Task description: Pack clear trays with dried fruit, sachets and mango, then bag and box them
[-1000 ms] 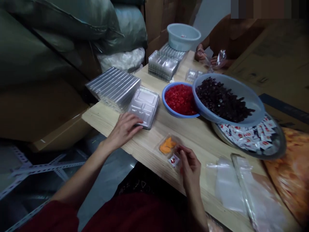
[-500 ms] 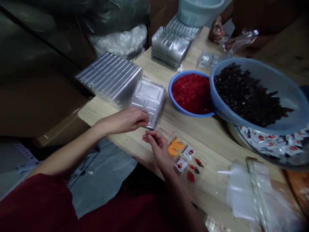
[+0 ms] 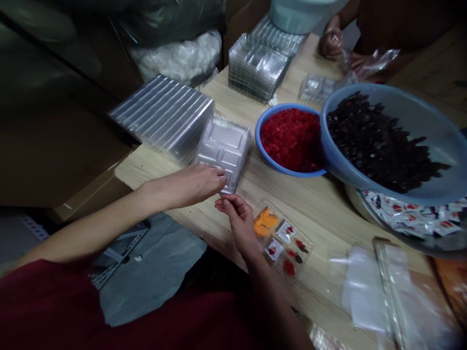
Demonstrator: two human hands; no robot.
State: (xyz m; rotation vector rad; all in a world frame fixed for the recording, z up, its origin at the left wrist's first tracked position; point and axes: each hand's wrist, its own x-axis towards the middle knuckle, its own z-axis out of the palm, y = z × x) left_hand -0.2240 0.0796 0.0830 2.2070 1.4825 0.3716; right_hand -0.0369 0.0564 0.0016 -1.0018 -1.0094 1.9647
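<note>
Two hands meet at the near corner of a clear, ribbed plastic lid (image 3: 224, 149) on the pale wood-grain tabletop (image 3: 314, 204): the left hand (image 3: 199, 181) pinches its edge, the right hand (image 3: 235, 216) touches beneath with loosely curled fingers. Just right lies one filled compartment tray (image 3: 282, 238) (orange pieces, two sachets). Two round blue bowls: red bits (image 3: 290, 138), dark fruit (image 3: 386, 138).

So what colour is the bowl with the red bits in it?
Blue; the bowl shows best in the head view.
</note>
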